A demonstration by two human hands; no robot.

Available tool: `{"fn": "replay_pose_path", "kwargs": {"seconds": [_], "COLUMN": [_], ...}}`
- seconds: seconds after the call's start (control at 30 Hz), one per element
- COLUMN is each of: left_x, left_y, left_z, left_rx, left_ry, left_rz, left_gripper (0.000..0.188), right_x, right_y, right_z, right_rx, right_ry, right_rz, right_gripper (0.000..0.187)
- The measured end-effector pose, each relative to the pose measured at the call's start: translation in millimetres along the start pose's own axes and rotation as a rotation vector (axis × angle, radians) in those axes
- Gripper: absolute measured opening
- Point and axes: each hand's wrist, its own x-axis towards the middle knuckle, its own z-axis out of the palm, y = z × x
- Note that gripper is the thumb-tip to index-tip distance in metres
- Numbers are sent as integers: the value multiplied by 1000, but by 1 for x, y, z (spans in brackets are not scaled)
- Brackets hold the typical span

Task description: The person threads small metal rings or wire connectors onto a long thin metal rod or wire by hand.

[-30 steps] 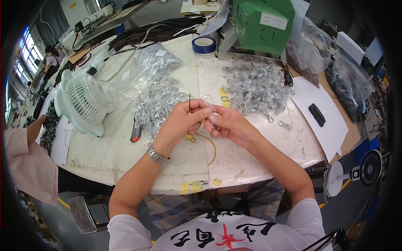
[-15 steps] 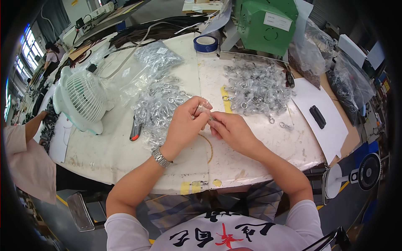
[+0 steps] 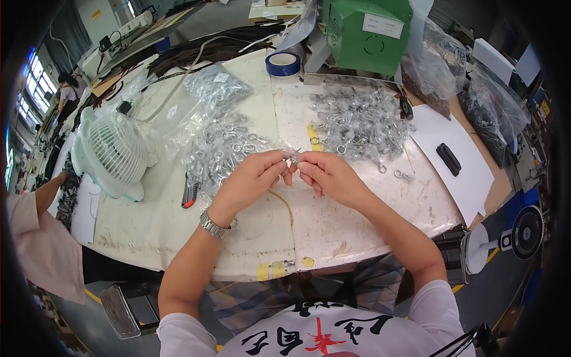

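Small clear plastic packet — crinkled, pinched at both ends, raised above the tabletop — just below the metal-ring heap.

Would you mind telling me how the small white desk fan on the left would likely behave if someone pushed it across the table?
The white desk fan looks like light plastic, so it would probably slide easily. It stands on a narrow base with a large grille above, so a high push might tip it. Its round cage would likely flex slightly.

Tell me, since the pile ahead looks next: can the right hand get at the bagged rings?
Probably yes: the right hand is near the bagged rings, with bare table between, though its fingers pinch a small bag.
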Motion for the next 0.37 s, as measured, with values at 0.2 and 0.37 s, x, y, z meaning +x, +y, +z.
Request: {"fn": "replay_pose_path", "kwargs": {"seconds": [0.2, 0.37], "left_x": [-5, -4], "left_y": [6, 12], "left_z": [-3, 5], "left_rx": [-103, -127], "left_ry": [-47, -138], "left_rz": [-46, -135], "left_gripper": [37, 51], "right_x": [0, 5], "right_y": [0, 13], "right_z": [1, 0], "right_rx": [2, 159], "right_ry": [14, -7], "right_rz": [-22, 21], "right_gripper": [26, 25]}}
